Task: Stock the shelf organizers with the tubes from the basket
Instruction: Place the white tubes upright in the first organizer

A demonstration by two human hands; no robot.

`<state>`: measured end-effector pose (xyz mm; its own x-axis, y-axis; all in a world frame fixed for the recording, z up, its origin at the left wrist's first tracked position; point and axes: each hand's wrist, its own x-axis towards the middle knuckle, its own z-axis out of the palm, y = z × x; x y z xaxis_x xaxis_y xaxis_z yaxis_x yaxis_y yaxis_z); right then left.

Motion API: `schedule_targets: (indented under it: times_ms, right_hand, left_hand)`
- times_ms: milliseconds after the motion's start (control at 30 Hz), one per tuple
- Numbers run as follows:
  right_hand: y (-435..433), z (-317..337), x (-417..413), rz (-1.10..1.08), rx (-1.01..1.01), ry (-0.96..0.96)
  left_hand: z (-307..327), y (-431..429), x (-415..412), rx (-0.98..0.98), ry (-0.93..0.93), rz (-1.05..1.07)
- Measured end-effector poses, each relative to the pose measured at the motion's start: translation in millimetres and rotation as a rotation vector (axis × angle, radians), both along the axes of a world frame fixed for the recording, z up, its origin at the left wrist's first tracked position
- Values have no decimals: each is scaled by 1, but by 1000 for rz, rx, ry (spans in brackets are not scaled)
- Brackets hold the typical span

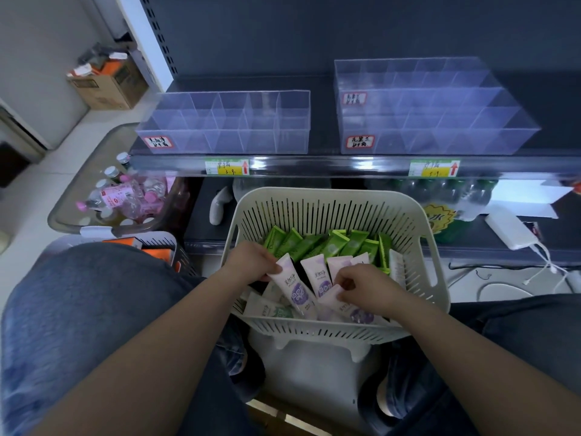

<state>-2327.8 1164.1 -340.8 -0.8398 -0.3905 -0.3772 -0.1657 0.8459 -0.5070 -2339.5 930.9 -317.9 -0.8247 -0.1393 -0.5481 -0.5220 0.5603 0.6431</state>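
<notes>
Stocking looks barely begun: on the dark shelf [323, 133], the low clear plastic divided organizer [226, 124] and the taller stepped one [434, 111] hold no tubes. The green tubes [314, 243] and white-and-purple tubes [317, 275] all lie in the pale slotted plastic basket [418, 228] between your knees. Your left grip [251, 262] pinches one white-and-purple tube's end, and your right grip [364, 287] curls round another.

The shelf organizers [226, 124] are clear, glossy plastic, and the slotted basket [333, 209] is matt cream plastic. The tubes [295, 287] look smooth and faintly shiny; the box [107, 86] is plain cardboard.
</notes>
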Motion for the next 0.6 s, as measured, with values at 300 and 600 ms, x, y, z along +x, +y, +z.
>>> schedule_targets:
  times_ms: [300, 600]
  right_hand:
    - [3, 14, 8, -186, -143, 41]
    - [-20, 59, 0, -267, -313, 73]
  left_hand:
    - [27, -12, 8, -163, 227, -140]
    - [71, -42, 7, -180, 376, -237]
